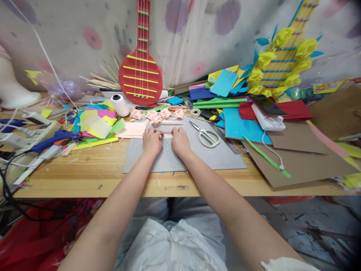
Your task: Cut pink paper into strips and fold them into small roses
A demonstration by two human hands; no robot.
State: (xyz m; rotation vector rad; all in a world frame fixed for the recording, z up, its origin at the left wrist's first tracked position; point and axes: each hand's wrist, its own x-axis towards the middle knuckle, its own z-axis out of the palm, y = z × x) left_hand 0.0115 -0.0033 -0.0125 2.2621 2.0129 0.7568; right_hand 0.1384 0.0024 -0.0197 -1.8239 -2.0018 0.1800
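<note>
A narrow strip of pale pink paper [167, 136] spans the gap between my hands over the grey cutting mat [208, 160]. My left hand [152, 142], fingers curled and closed, grips its left end. At the other end my right hand [180, 143] is closed on it too; both sets of fingertips are partly hidden. Beyond my hands lie another thin pink strip [173, 122] and several crumpled pink paper flowers [154, 116]. Flat pink paper sheets [131, 130] rest to the left of my left hand. Scissors [208, 138] with pale handles lie on the mat, right of my right hand.
A red paper instrument [140, 77] and a yellow flowered one [278, 69] stand against the curtain. A white thread spool [120, 105], coloured paper scraps [97, 122] and a blue glue gun [60, 138] are left. Cardboard [304, 165] and a phone [267, 105] are right.
</note>
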